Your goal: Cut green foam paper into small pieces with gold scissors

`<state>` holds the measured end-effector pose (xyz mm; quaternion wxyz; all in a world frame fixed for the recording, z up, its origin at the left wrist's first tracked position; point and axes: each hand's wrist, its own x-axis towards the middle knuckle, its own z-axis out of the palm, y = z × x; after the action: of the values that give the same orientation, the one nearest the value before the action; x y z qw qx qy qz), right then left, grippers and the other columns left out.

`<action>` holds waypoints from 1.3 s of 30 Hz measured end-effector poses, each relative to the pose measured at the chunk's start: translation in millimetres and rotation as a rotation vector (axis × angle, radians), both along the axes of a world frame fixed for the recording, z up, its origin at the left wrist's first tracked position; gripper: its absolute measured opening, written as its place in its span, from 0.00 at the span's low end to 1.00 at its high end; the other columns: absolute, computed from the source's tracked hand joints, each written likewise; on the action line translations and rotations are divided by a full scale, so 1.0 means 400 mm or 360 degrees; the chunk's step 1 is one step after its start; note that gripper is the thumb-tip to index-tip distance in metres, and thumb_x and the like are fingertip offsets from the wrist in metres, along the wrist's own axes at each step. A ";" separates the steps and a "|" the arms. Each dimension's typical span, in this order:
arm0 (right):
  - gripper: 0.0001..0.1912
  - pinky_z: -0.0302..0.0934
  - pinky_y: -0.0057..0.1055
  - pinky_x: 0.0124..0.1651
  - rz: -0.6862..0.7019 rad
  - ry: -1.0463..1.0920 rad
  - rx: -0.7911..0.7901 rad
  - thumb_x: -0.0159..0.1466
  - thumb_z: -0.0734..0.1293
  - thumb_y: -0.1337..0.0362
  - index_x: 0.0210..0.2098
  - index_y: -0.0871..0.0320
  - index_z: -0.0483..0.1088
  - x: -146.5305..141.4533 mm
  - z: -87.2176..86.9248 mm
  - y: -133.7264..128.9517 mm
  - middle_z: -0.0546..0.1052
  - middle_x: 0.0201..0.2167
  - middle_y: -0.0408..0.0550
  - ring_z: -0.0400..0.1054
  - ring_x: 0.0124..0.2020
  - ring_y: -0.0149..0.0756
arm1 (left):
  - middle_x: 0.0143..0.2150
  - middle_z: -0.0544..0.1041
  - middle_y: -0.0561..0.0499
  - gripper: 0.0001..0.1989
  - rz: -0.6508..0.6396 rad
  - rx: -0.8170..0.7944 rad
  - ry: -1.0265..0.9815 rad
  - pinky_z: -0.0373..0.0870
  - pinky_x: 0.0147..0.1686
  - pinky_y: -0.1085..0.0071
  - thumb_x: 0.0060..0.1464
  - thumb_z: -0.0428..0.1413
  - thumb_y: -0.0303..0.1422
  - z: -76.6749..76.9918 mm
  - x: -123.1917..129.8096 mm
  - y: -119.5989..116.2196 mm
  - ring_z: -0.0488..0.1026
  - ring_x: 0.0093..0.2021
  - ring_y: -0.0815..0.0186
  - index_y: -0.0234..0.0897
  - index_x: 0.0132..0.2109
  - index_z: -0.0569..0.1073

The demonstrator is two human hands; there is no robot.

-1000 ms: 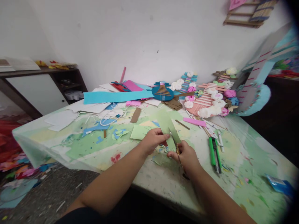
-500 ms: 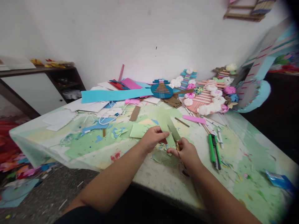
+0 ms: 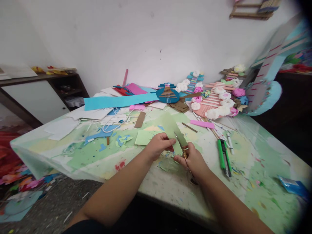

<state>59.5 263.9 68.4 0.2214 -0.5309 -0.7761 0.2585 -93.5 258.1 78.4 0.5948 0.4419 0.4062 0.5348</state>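
Between my hands is a sheet of light green paper (image 3: 168, 125), pinched at its near edge by my left hand (image 3: 159, 146). My right hand (image 3: 195, 159) is closed round the handles of gold-handled scissors (image 3: 184, 152). Their blades point away from me and lie in the paper, with a narrow strip of it to the right of the cut. Another light green piece (image 3: 143, 137) lies flat just beyond my left hand. Small green scraps (image 3: 167, 164) are on the table below the scissors. My fingers partly hide the scissor handles.
A green utility knife (image 3: 223, 157) lies right of my right hand, near white pens (image 3: 229, 143) and a pink strip (image 3: 201, 124). Behind are a blue paper lute (image 3: 168, 94), paper-flower crafts (image 3: 219, 100) and a long blue strip (image 3: 119, 101). White cord (image 3: 106, 125) and scraps lie left.
The view has shifted slightly. Both hands keep nearly the same place, with the scissors still in the green paper; any movement of the blades is too small to make out.
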 end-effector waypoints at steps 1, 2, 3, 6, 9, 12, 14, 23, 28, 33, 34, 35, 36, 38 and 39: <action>0.25 0.51 0.27 0.24 0.0017 0.0004 -0.0006 0.44 0.63 0.47 0.34 0.57 0.54 0.001 0.002 -0.001 0.67 0.21 0.43 0.60 0.23 0.32 | 0.25 0.70 0.49 0.13 -0.0021 0.0011 0.0009 0.63 0.24 0.74 0.37 0.57 0.34 0.001 0.000 -0.001 0.66 0.22 0.73 0.29 0.31 0.70; 0.26 0.52 0.27 0.24 0.0037 0.0016 -0.0017 0.44 0.63 0.48 0.35 0.58 0.54 0.001 0.004 -0.003 0.67 0.22 0.43 0.61 0.23 0.32 | 0.25 0.70 0.49 0.13 -0.0042 0.0023 0.0022 0.63 0.24 0.74 0.37 0.57 0.34 0.002 0.001 -0.002 0.65 0.22 0.73 0.29 0.31 0.70; 0.26 0.52 0.27 0.24 0.0054 0.0036 -0.0031 0.44 0.64 0.48 0.35 0.58 0.54 0.002 0.006 -0.004 0.67 0.23 0.43 0.61 0.24 0.33 | 0.24 0.71 0.49 0.12 -0.0062 0.0037 0.0037 0.63 0.24 0.74 0.37 0.56 0.34 0.004 0.001 -0.003 0.65 0.22 0.73 0.29 0.31 0.70; 0.27 0.52 0.27 0.25 0.0075 0.0112 -0.0082 0.43 0.65 0.50 0.37 0.58 0.54 0.003 0.013 -0.008 0.68 0.24 0.44 0.62 0.25 0.33 | 0.24 0.71 0.49 0.12 -0.0095 0.0098 0.0076 0.63 0.24 0.74 0.38 0.56 0.33 0.011 0.001 -0.007 0.65 0.22 0.73 0.29 0.31 0.71; 0.26 0.53 0.28 0.27 0.0053 0.0180 -0.0120 0.42 0.66 0.52 0.36 0.59 0.55 0.002 0.019 -0.009 0.69 0.26 0.45 0.62 0.27 0.35 | 0.23 0.70 0.50 0.11 -0.0096 0.0130 0.0131 0.62 0.23 0.74 0.38 0.56 0.33 0.014 0.000 -0.011 0.65 0.21 0.73 0.29 0.30 0.70; 0.27 0.54 0.28 0.27 0.0003 0.0239 -0.0150 0.40 0.67 0.54 0.35 0.58 0.56 -0.001 0.023 -0.007 0.70 0.26 0.45 0.63 0.27 0.35 | 0.21 0.69 0.51 0.10 -0.0065 0.0127 0.0170 0.61 0.22 0.74 0.38 0.56 0.34 0.015 0.001 -0.015 0.65 0.20 0.73 0.30 0.28 0.70; 0.27 0.54 0.28 0.26 -0.0050 0.0266 -0.0178 0.40 0.68 0.54 0.34 0.58 0.55 -0.003 0.022 -0.006 0.70 0.25 0.45 0.63 0.26 0.35 | 0.20 0.69 0.52 0.09 -0.0033 0.0124 0.0167 0.61 0.22 0.75 0.37 0.56 0.34 0.016 0.003 -0.016 0.65 0.20 0.73 0.30 0.27 0.69; 0.27 0.52 0.28 0.27 -0.0127 0.0106 -0.0074 0.41 0.65 0.49 0.34 0.57 0.52 0.004 0.004 0.002 0.68 0.23 0.43 0.62 0.25 0.34 | 0.18 0.67 0.54 0.10 0.0336 0.0102 0.0095 0.62 0.23 0.73 0.38 0.55 0.35 0.013 0.009 -0.006 0.65 0.20 0.72 0.31 0.25 0.67; 0.21 0.48 0.26 0.23 -0.0044 -0.0063 0.0050 0.43 0.63 0.47 0.27 0.55 0.54 0.007 0.015 0.004 0.63 0.17 0.38 0.57 0.20 0.30 | 0.18 0.65 0.56 0.10 0.0579 0.0089 -0.0039 0.61 0.22 0.75 0.38 0.55 0.36 0.007 -0.004 0.003 0.64 0.19 0.74 0.32 0.25 0.65; 0.18 0.47 0.26 0.21 -0.0123 0.0174 0.0140 0.47 0.61 0.48 0.25 0.55 0.53 0.019 0.028 0.008 0.58 0.15 0.36 0.52 0.18 0.27 | 0.17 0.64 0.56 0.10 0.0687 0.0043 -0.0162 0.61 0.22 0.76 0.37 0.56 0.35 0.011 -0.017 0.013 0.63 0.18 0.75 0.33 0.24 0.63; 0.18 0.48 0.25 0.21 -0.0111 0.0301 0.0127 0.48 0.60 0.49 0.26 0.55 0.52 0.021 0.029 0.008 0.58 0.16 0.36 0.52 0.18 0.27 | 0.17 0.64 0.56 0.10 0.0689 0.0031 -0.0159 0.61 0.22 0.76 0.37 0.56 0.35 0.010 -0.019 0.017 0.63 0.19 0.75 0.33 0.24 0.64; 0.17 0.48 0.25 0.21 -0.0077 0.0445 0.0099 0.49 0.59 0.49 0.27 0.55 0.52 0.022 0.029 0.007 0.58 0.17 0.36 0.52 0.18 0.27 | 0.18 0.65 0.55 0.10 0.0683 0.0015 -0.0146 0.62 0.23 0.76 0.36 0.56 0.35 0.009 -0.021 0.020 0.63 0.19 0.75 0.33 0.24 0.64; 0.17 0.48 0.25 0.21 -0.0018 0.0581 0.0054 0.50 0.59 0.49 0.28 0.55 0.52 0.023 0.028 0.006 0.58 0.17 0.36 0.52 0.17 0.26 | 0.19 0.66 0.55 0.10 0.0666 0.0005 -0.0130 0.62 0.23 0.75 0.36 0.56 0.35 0.006 -0.021 0.023 0.64 0.20 0.74 0.33 0.25 0.65; 0.17 0.48 0.25 0.21 0.0136 0.0713 -0.0060 0.50 0.59 0.50 0.30 0.56 0.52 0.022 0.023 0.004 0.58 0.18 0.37 0.51 0.18 0.26 | 0.22 0.68 0.53 0.10 0.0605 0.0005 -0.0105 0.63 0.25 0.74 0.37 0.55 0.34 0.000 -0.018 0.026 0.65 0.22 0.74 0.32 0.27 0.66; 0.18 0.49 0.25 0.21 0.0197 0.0692 -0.0102 0.50 0.59 0.50 0.31 0.56 0.53 0.020 0.021 0.002 0.58 0.18 0.37 0.51 0.18 0.26 | 0.23 0.69 0.52 0.10 0.0572 0.0017 -0.0095 0.64 0.26 0.74 0.37 0.55 0.34 -0.002 -0.015 0.026 0.65 0.22 0.73 0.32 0.29 0.67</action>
<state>67.7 264.8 76.8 0.3502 -0.4208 -0.7326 0.4044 -99.6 268.3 77.4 0.4990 0.3492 0.4579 0.6476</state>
